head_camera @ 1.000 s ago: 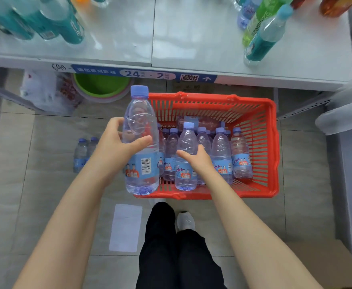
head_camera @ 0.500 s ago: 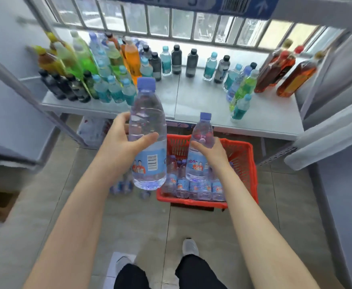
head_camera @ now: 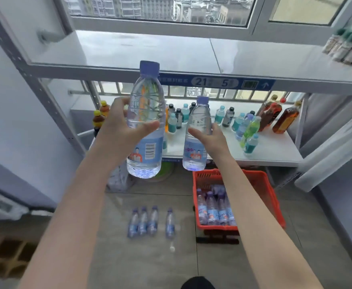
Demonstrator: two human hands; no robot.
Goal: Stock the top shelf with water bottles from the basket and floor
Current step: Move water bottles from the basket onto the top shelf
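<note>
My left hand (head_camera: 122, 130) grips a clear water bottle (head_camera: 145, 101) with a purple cap and blue label, held upright just below the front edge of the top shelf (head_camera: 150, 51). My right hand (head_camera: 210, 140) holds a second, similar water bottle (head_camera: 198, 122) upright, lower and to the right. The top shelf is a bare pale board in front of the window. Down on the floor, the red basket (head_camera: 269, 197) holds several more water bottles (head_camera: 212, 207). Several water bottles (head_camera: 148, 222) stand in a row on the tiles left of the basket.
The lower shelf (head_camera: 275, 151) carries many coloured drink bottles: teal, dark, green, and brown ones (head_camera: 283, 119) at the right. Small green-capped bottles (head_camera: 348, 46) sit at the top shelf's right end. A grey perforated upright (head_camera: 37, 84) runs along the left. A blue label strip (head_camera: 214, 82) marks the shelf edge.
Both hands have risen with their bottles from above the basket up toward the top shelf. My view has tilted up, so the top shelf and window now show.
</note>
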